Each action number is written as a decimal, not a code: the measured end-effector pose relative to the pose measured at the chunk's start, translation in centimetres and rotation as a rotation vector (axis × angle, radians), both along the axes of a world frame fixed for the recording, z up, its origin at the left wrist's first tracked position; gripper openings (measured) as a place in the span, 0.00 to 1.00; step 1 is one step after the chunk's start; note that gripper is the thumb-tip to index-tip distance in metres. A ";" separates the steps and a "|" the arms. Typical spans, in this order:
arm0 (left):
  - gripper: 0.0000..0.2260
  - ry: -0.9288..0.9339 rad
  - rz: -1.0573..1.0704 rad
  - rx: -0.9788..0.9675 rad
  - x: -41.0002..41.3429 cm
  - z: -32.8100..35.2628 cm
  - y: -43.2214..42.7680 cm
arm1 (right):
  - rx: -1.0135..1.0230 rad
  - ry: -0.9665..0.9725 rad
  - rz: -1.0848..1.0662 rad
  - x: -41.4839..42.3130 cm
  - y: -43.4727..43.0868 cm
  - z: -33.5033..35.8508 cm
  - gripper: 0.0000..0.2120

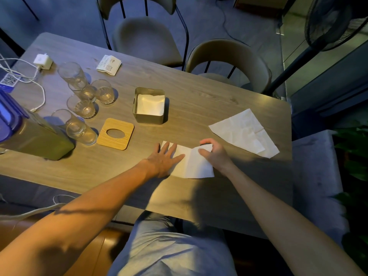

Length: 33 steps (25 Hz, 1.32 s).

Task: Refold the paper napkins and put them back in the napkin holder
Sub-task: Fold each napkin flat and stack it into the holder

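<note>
Right-hand grip [214, 154] on one napkin [192, 166]

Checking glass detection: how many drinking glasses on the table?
5, all clustered at the table's left: tall glass, one, one, one, one. Another behind the jug is possible.

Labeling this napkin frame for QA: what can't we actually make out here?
- Napkin being folded: its left part lies under the left hand, and the right hand covers the lifted corner, head view.
- Napkin holder: how many napkins are stacked inside, walls hide it.
- Printed card: text too small.
- Green container: cut off by the left edge.
- QR label: partly covered by the cable.
</note>
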<state>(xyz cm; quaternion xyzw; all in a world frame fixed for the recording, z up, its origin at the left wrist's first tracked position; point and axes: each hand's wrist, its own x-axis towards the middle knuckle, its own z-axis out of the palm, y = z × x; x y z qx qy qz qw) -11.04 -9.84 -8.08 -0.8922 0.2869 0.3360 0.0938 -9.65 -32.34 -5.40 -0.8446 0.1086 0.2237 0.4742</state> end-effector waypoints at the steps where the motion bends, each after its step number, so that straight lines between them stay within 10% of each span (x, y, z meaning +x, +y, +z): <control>1: 0.44 0.003 0.007 -0.007 0.0 -0.1 0.0 | 0.041 -0.019 0.008 0.0 0.7 0.0 0.13; 10: 0.39 -0.105 0.202 -0.142 -0.9 -0.6 4.6 | 0.367 0.198 0.064 1.7 5.9 -0.3 0.20; 20: 0.31 -0.199 0.596 -0.580 -0.7 -0.6 6.0 | -0.088 0.132 0.259 0.6 5.6 -2.1 0.13; 33: 0.39 -0.206 0.373 -0.237 -2.1 -1.5 4.3 | -0.435 0.033 0.329 1.0 5.1 -2.4 0.24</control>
